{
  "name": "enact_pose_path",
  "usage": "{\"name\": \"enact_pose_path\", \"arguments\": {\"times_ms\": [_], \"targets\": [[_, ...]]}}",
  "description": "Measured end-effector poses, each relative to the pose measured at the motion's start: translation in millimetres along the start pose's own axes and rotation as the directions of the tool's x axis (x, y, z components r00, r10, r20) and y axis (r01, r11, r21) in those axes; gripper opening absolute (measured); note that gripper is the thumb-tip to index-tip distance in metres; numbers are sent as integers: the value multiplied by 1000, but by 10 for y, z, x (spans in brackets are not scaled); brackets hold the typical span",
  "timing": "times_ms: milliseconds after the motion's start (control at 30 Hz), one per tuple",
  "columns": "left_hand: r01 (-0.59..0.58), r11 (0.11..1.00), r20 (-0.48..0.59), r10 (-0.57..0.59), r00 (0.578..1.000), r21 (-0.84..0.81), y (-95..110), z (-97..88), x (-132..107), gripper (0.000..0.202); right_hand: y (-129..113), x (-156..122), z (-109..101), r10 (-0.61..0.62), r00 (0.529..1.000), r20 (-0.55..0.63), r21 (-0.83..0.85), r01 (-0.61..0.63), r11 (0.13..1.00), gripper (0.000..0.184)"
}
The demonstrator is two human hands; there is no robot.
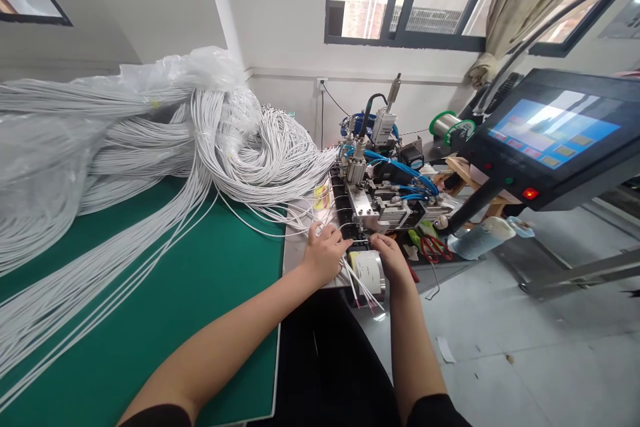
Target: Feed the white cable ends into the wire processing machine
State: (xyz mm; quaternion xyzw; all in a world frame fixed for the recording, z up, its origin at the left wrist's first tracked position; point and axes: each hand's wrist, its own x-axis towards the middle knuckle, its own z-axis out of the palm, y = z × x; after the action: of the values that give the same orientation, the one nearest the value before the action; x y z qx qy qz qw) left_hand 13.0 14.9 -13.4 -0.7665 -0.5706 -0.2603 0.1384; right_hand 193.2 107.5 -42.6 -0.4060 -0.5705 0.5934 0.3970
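At the front of a soldering-type machine, my left hand is closed on white cables. Their loose ends, with small coloured wire tips, hang below its fingers. One single white cable stretches from the left fingers across to my right hand. The right thumb and fingertips pinch its end by the machine's front edge; the exact tip is hidden by the fingers. Just below the hands is a rounded metal part with a pale label.
A big bundle of white cables, partly under clear plastic, covers the green table. To the right are a control screen, a green-rimmed wire spool, red-handled scissors and a blue roll.
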Motion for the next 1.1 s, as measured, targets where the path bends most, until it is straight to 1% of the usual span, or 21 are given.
{"name": "enact_pose_path", "arguments": {"times_ms": [100, 167, 367, 533, 667, 733, 833, 933, 1000, 1100], "targets": [[3, 1000, 11, -2, 1000, -13, -6, -13, 3, 44, 5, -53, -2, 19, 1000, -11, 7, -19, 1000, 39], [10, 1000, 15, -10, 1000, -26, -8, -23, 5, 44, 13, -104, -27, 6, 999, -36, -17, -6, 1000, 43], [-1, 999, 13, 1, 1000, -35, -21, -22, -3, 42, 9, -249, -157, -114, 984, -135, -194, 87, 977, 48], [-12, 1000, -3, 12, 1000, -22, -31, 4, -15, 40, -71, -336, -209, -189, 971, -146, -308, 137, 941, 49], [45, 998, 3, -45, 999, 36, -15, -3, -16, 38, -157, -411, -223, -221, 965, -143, -389, 151, 909, 46], [66, 996, -18, -64, 998, 68, -7, -12, -15, 38, -195, -452, -224, -232, 962, -144, -417, 153, 896, 45], [19, 997, -83, -13, 997, 80, -6, -22, -15, 37, -254, -516, -209, -241, 960, -142, -426, 160, 890, 41], [-67, 996, -132, 74, 988, 57, -17, -22, -14, 32, -333, -595, -169, -201, 977, -76, -355, 162, 921, 36], [-125, 992, -154, 128, 980, 31, -30, -15, -16, 30, -399, -658, -137, -175, 984, 20, -297, 173, 939, 36], [-180, 983, -177, 180, 968, 14, -52, 6, -28, 31, -490, -744, -94, -183, 967, 176, -269, 226, 936, 38]]}}
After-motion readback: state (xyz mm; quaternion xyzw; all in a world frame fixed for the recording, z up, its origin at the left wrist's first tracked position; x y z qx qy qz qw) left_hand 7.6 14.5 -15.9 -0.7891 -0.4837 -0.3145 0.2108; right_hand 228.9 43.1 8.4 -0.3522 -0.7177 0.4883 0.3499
